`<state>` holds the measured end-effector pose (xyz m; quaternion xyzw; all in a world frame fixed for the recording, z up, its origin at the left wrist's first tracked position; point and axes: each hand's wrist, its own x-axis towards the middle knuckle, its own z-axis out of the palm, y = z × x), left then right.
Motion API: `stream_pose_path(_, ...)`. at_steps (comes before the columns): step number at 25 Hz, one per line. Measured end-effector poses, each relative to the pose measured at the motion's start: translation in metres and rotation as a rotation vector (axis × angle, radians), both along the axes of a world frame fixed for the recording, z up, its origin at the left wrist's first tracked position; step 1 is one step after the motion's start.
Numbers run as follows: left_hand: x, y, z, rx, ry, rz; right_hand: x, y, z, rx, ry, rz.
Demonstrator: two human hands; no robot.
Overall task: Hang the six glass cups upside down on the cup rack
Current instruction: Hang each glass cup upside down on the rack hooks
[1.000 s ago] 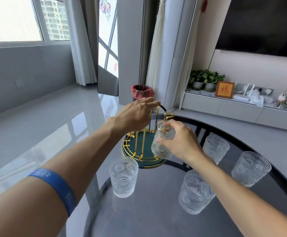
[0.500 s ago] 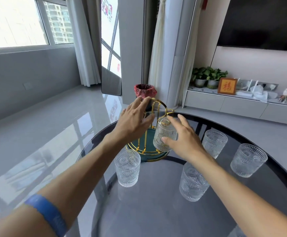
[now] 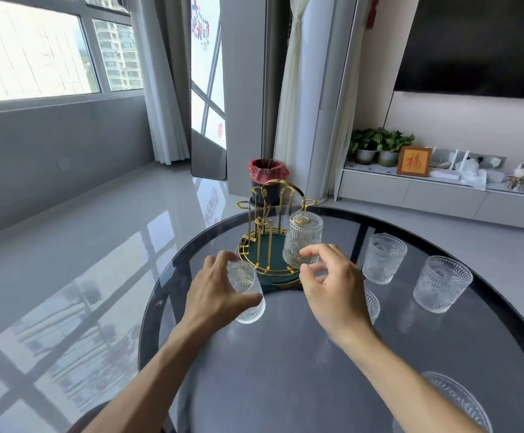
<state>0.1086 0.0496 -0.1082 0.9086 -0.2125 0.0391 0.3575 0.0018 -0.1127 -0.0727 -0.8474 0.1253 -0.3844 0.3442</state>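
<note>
The gold wire cup rack (image 3: 271, 214) with a green round base stands at the far side of the dark glass table (image 3: 285, 370). One ribbed glass cup (image 3: 302, 237) hangs upside down on its right peg. My left hand (image 3: 215, 295) wraps around an upright cup (image 3: 248, 292) standing on the table in front of the rack. My right hand (image 3: 332, 282) hovers with fingers spread just below the hung cup, holding nothing. Behind that hand another cup (image 3: 371, 304) is partly hidden. Two more upright cups (image 3: 383, 257) (image 3: 442, 284) stand to the right, and one cup (image 3: 454, 401) lies at the near right.
A bin with a red bag (image 3: 268, 179) stands on the floor behind the rack. A low white cabinet (image 3: 442, 195) with plants and a framed picture runs along the right wall. The table's curved edge (image 3: 148, 307) is just left of my left hand.
My right hand has let go of the cup, which now hangs on the rack. My left hand has left the rack and come down around the near-left cup.
</note>
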Motion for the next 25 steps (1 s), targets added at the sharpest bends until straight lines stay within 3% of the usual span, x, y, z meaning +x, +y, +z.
stream_pose_path(2,-0.001,0.008,0.011,-0.397,0.113,-0.086,-0.003,0.008,0.003,0.276,0.009,-0.039)
stream_pose_path(4,-0.006,0.011,0.021,-0.746,0.239,-0.231,-0.002,0.015,0.012,0.636,0.147,0.04)
stream_pose_path(7,-0.019,0.011,0.025,-0.874,0.252,-0.378,0.0,0.025,0.024,1.131,0.25,0.338)
stream_pose_path(9,-0.023,0.009,0.027,-0.832,0.207,-0.418,0.0,0.025,0.027,1.19,0.206,0.356)
stream_pose_path(12,-0.014,0.005,0.036,-0.715,0.216,-0.505,0.002,0.004,0.034,1.026,0.097,0.236)
stream_pose_path(14,0.0,-0.008,0.046,-0.605,0.145,-0.447,0.006,-0.02,0.049,0.888,-0.022,0.151)
stream_pose_path(16,0.019,-0.03,0.063,-0.532,0.032,-0.324,0.016,-0.049,0.069,0.745,-0.119,0.086)
stream_pose_path(18,0.044,-0.056,0.081,-0.373,-0.197,-0.276,0.034,-0.081,0.086,0.588,-0.153,0.036)
stream_pose_path(20,0.072,-0.083,0.092,-0.153,-0.383,-0.309,0.057,-0.112,0.099,0.417,-0.108,0.031)
stream_pose_path(22,0.091,-0.101,0.093,0.013,-0.427,-0.343,0.08,-0.136,0.103,0.243,0.012,0.074)
stream_pose_path(25,0.111,-0.112,0.082,0.11,-0.501,-0.371,0.114,-0.157,0.086,0.076,0.162,0.149)
